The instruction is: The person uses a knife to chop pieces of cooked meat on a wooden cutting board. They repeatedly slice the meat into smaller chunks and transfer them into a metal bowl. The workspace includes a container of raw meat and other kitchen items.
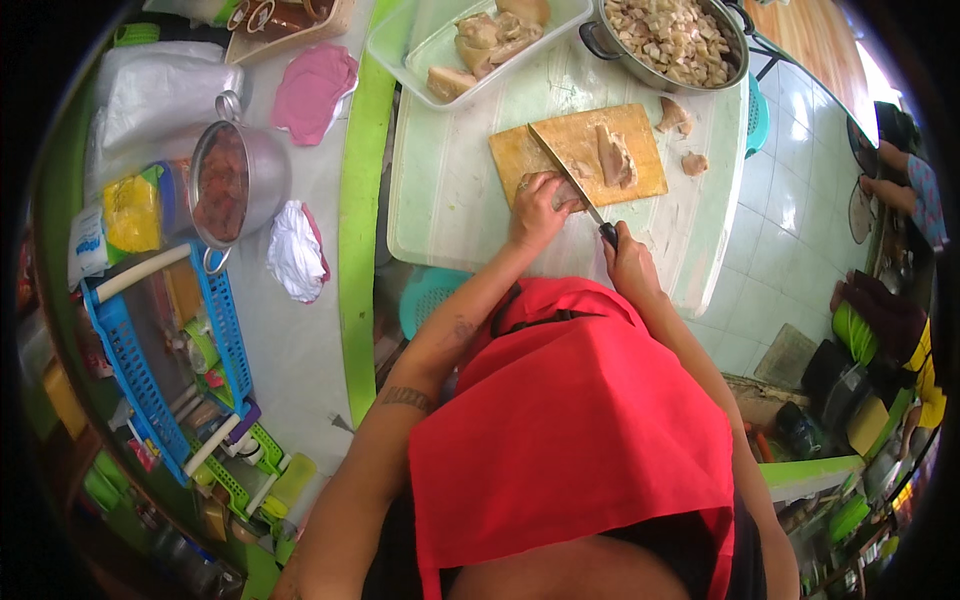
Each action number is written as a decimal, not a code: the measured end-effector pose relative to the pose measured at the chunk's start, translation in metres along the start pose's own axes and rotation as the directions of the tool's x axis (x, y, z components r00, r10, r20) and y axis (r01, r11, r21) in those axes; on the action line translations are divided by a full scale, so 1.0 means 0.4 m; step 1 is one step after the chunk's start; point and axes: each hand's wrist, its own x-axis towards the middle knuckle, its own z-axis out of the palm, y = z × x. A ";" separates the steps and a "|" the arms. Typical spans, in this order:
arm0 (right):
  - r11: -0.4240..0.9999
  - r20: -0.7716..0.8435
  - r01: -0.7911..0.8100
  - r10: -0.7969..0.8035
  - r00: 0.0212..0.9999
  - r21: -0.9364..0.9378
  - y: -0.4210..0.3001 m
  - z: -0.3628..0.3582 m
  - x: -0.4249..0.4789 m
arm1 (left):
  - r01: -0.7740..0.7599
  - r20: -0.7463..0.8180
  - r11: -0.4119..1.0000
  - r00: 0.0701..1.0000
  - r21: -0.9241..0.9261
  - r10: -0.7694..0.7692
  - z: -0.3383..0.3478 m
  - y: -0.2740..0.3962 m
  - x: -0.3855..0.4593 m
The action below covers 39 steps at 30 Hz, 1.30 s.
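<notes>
A wooden cutting board (pixel 649 169) lies on the pale table, with a strip of pale meat (pixel 615 156) on its right half. My right hand (pixel 634 262) grips the black handle of a kitchen knife (pixel 564 166), whose blade slants up and left across the board. At the board's lower left edge my left hand (pixel 541 210) holds down a small piece of pale meat (pixel 564 196) beside the blade. Two more meat pieces (pixel 673 117) lie right of the board. Diced meat (pixel 671 41) fills a metal pot above, and larger chunks (pixel 499 37) sit in a clear plastic container (pixel 480 94).
On the left counter (pixel 300 375) stand a metal pot (pixel 262 172) of reddish contents, a blue plastic basket (pixel 142 375) and folded cloths (pixel 315 94). Teal perforated stools (pixel 429 296) show beneath the table. Other people (pixel 926 375) are at the far right.
</notes>
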 end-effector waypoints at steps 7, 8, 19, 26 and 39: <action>0.994 -0.028 0.107 -0.107 0.994 0.023 -0.010 -0.061 0.060 | -0.026 0.010 1.000 1.000 -0.008 0.026 -0.003 -0.019 0.023; 0.994 -0.042 0.108 -0.106 0.993 0.036 -0.020 -0.069 0.052 | -0.034 0.002 0.999 0.999 -0.015 0.035 -0.005 -0.025 0.025; 0.991 0.040 0.118 -0.116 0.992 -0.060 0.010 -0.114 -0.057 | 0.150 -0.015 0.988 0.989 0.043 -0.149 -0.030 0.000 -0.012; 0.986 0.062 0.094 -0.087 0.994 -0.135 0.025 -0.072 -0.020 | 0.108 -0.074 0.994 0.992 0.024 -0.106 -0.022 -0.005 -0.018; 0.996 0.030 0.088 -0.088 0.996 -0.025 -0.001 -0.116 0.026 | 0.021 -0.052 1.000 0.998 0.002 -0.021 -0.020 -0.029 0.016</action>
